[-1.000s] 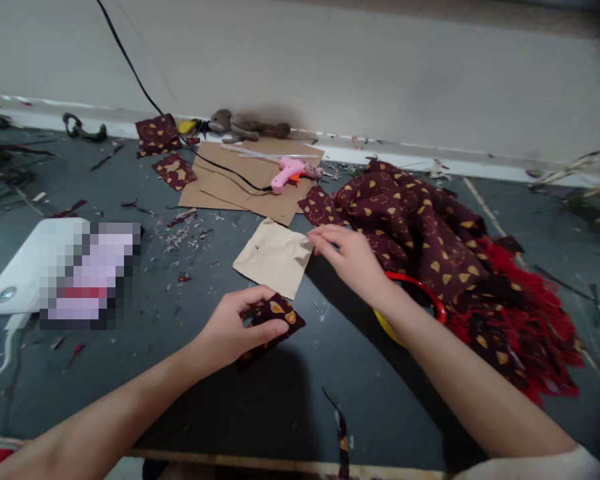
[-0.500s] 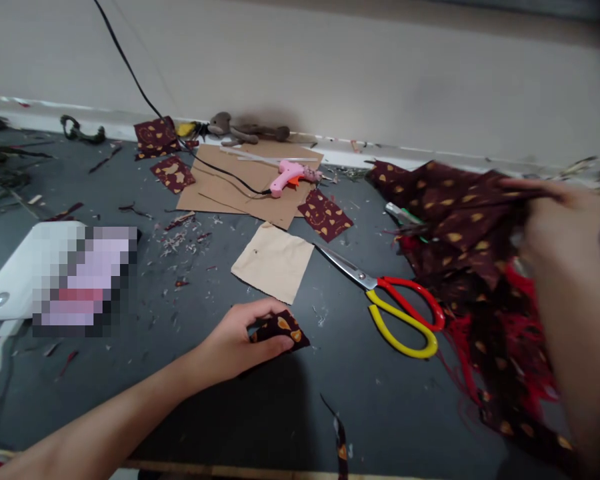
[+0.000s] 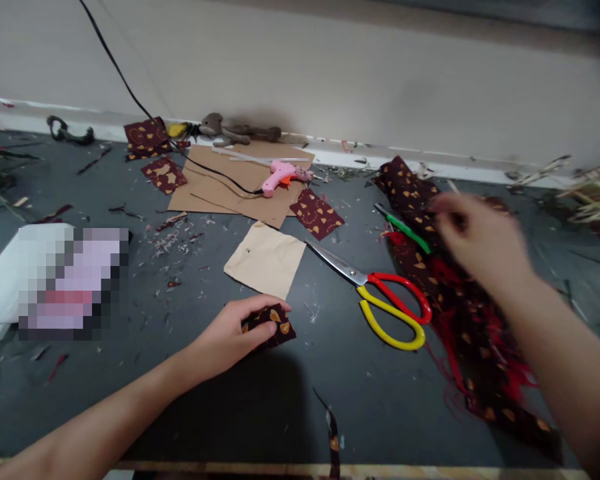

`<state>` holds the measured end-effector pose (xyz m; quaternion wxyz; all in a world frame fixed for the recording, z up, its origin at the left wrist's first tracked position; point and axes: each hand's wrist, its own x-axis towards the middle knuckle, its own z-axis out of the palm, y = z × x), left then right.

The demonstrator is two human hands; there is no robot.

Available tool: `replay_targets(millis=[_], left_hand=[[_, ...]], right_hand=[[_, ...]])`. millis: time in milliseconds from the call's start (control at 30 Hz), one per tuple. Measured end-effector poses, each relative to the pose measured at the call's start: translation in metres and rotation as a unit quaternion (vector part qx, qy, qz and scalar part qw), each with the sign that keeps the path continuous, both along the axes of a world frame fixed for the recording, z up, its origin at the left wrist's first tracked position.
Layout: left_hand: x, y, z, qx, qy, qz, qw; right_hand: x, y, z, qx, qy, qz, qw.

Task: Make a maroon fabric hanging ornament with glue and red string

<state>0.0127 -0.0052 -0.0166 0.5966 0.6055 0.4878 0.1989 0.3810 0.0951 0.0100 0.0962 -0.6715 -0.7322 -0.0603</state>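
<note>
Maroon leaf-print fabric patch (image 3: 283,321) sits just below the centre of the frame, pinched between the thumb and forefinger of the left hand (image 3: 230,337). The thumb lies across its face, the forefinger runs along its far edge, and its right end juts past both. Nearer, a dark printed strip (image 3: 333,433) lies at the bottom edge of the counter (image 3: 390,413).

Scissors (image 3: 353,273) with one yellow and one red handle lie right of centre, blades together, their tip at the corner of a cream cloth square (image 3: 267,259). At the left edge, a white device (image 3: 25,267) bears a round mark too small to read; the panel (image 3: 73,280) beside it is pixelated, hiding any writing.

On the right, the right hand (image 3: 480,237) is blurred, its fingers curled over a long maroon cloth (image 3: 420,267); I cannot tell whether they grip it. A green-handled tool (image 3: 408,233) rests beside that cloth.

Farther off, upper centre, a pink glue gun (image 3: 279,177) lies on brown cardboard (image 3: 200,187), with a grey figure (image 3: 237,128) behind, near the wall (image 3: 300,67).
</note>
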Motion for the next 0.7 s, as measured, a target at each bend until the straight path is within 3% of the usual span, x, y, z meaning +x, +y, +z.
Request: replay_targets(millis=[133,333,433,533,567,633,700], left_hand=[[0.000,0.001,-0.001,0.040,-0.006,0.006,0.999],[-0.001,0.001,-0.001,0.050,-0.003,0.001,0.999],[0.000,0.002,-0.001,0.053,0.003,-0.003,0.999],[0.001,0.002,-0.003,0.062,0.012,0.000,0.998],[0.001,0.001,-0.004,0.066,0.011,0.004,0.998],[0.002,0.000,-0.007,0.072,0.001,0.014,0.997],[0.003,-0.002,-0.008,0.078,-0.003,0.023,0.997]], right_hand=[[0.002,0.009,-0.023,-0.081,-0.038,0.051,0.995],[0.007,-0.001,-0.020,-0.110,-0.093,-0.022,0.989],[0.004,-0.016,-0.021,-0.159,-0.054,-0.075,0.983],[0.007,-0.022,-0.018,-0.158,-0.008,-0.116,0.981],[0.010,-0.023,-0.014,-0.143,0.027,-0.128,0.981],[0.019,-0.023,-0.003,-0.089,0.188,-0.160,0.965],[0.027,-0.025,0.011,-0.013,0.418,-0.181,0.890]])
